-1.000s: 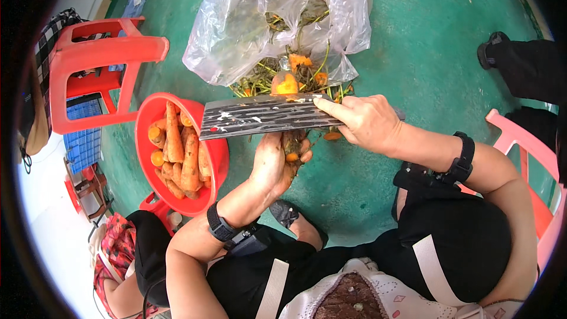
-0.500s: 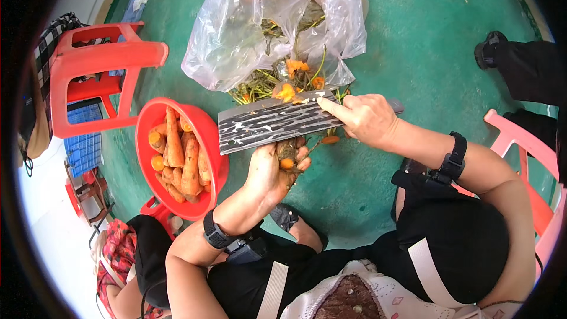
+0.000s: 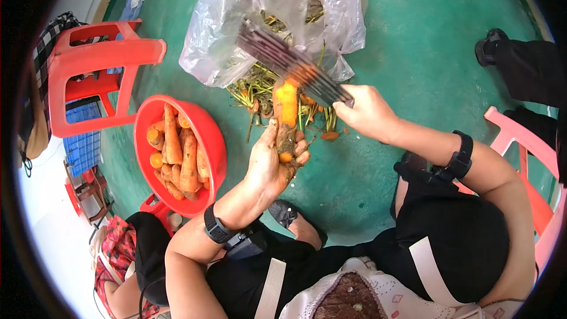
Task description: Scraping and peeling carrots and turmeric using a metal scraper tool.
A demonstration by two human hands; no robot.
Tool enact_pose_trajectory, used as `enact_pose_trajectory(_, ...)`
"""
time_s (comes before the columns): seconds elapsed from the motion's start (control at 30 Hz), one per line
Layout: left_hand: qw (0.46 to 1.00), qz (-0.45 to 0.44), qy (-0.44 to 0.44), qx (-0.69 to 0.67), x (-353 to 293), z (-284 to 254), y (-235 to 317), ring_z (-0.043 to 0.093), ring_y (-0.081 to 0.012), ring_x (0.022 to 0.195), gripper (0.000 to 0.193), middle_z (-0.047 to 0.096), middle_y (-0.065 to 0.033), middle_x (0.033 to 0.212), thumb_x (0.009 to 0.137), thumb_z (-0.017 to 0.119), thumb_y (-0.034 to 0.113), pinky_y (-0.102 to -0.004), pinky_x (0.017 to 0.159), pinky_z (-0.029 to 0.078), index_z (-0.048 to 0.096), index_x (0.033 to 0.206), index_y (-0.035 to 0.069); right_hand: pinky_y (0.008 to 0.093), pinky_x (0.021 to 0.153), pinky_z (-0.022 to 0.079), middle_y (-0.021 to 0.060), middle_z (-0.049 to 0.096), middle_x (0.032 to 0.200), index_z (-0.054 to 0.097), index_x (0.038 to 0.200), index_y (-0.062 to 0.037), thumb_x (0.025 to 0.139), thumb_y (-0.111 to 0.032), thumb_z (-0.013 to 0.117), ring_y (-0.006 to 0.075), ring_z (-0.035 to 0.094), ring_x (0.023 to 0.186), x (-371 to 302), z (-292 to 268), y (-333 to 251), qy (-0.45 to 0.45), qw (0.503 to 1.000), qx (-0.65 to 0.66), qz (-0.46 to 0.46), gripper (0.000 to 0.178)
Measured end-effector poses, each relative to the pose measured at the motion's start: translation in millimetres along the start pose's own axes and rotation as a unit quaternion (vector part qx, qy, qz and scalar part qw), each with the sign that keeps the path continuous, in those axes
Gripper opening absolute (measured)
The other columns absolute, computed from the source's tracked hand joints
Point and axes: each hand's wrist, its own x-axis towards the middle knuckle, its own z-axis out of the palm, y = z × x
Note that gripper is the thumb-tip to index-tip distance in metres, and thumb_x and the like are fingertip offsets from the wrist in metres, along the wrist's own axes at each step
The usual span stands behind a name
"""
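Observation:
A muddy carrot [image 3: 287, 106] stands out from my left hand [image 3: 267, 162], whose fingers wrap round its lower part. Bright orange flesh shows on its upper side, where the skin is cut away. My right hand [image 3: 371, 115] grips a broad, dark-bladed cleaver [image 3: 282, 54] by its handle end. The blade, blurred by motion, slants up to the left across the carrot's far tip; whether it touches the flesh I cannot tell. Beneath both lies a heap of green stems and carrot trimmings [image 3: 258, 90], at the mouth of a clear plastic bag [image 3: 215, 35].
Left of my hands, a red basin [image 3: 220, 171] holds several carrots. Behind it are a red stool [image 3: 106, 62] and a blue crate [image 3: 84, 136]. Another person's patterned sleeve [image 3: 118, 239] shows at lower left, a dark trouser leg [image 3: 525, 71] at far right. Green floor [image 3: 413, 41] lies beyond.
The cleaver has swung from lying nearly level over the carrot to a steep slant, farther away from me. The carrot's cut orange side has come into sight, still in my left hand.

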Motion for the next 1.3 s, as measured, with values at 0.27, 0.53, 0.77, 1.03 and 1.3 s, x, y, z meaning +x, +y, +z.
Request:
enact_pose_trajectory(0.27,0.997,0.01,-0.052,0.049,5.9,-8.0,2.1,0.046,-0.0177,0.067,0.034,0.045,-0.0074,0.084,0.093,0.032,0.036,-0.0297,0.056,0.04,0.044,0.103,0.006,0.0372,0.051,0.048,0.0104,0.057,0.064,0.058,0.103,-0.0125,0.072,-0.014,0.058,0.0274,0.058,0.056,-2.0,-6.1,4.0,0.083,0.945,-0.238,-0.211,0.03)
enact_pose_trajectory(0.53,0.996,0.015,-0.056,0.07,2.5,-5.4,-1.3,0.047,-0.0157,0.065,0.027,0.049,-0.0061,0.08,0.091,0.037,0.028,-0.0292,0.054,0.04,0.05,0.094,0.005,0.034,0.047,0.046,0.0066,0.052,0.062,0.055,0.11,-0.0137,0.068,-0.014,0.06,0.0229,0.056,0.051,-6.2,3.0,5.4,0.059,0.903,-0.316,-0.286,0.043)
enact_pose_trajectory(0.77,0.995,0.022,-0.032,0.093,-5.6,0.4,-0.8,0.047,-0.0154,0.065,0.025,0.049,-0.0057,0.081,0.091,0.038,0.027,-0.0295,0.053,0.041,0.05,0.095,0.005,0.0324,0.046,0.047,0.0068,0.053,0.062,0.055,0.112,-0.0135,0.07,-0.019,0.058,0.0217,0.057,0.051,-4.0,3.1,14.7,0.063,0.886,-0.35,-0.298,0.042)
enact_pose_trajectory(1.03,0.998,-0.013,0.0,0.058,-7.3,3.5,2.2,0.049,-0.0163,0.065,0.026,0.05,-0.0074,0.081,0.091,0.038,0.027,-0.0305,0.056,0.044,0.05,0.093,0.004,0.0332,0.044,0.044,0.0056,0.046,0.056,0.056,0.11,-0.0147,0.066,-0.009,0.059,0.0216,0.052,0.047,-2.9,4.7,24.0,0.086,0.889,-0.332,-0.303,0.045)
enact_pose_trajectory(1.3,0.997,-0.051,-0.008,0.061,-34.7,11.5,-3.6,0.045,-0.0172,0.064,0.039,0.048,-0.0078,0.082,0.092,0.032,0.04,-0.0285,0.052,0.036,0.046,0.105,0.005,0.0381,0.052,0.047,0.0114,0.059,0.067,0.058,0.107,-0.0146,0.071,-0.009,0.054,0.0277,0.058,0.056,1.4,-20.1,59.1,0.024,0.929,-0.362,-0.076,0.037)
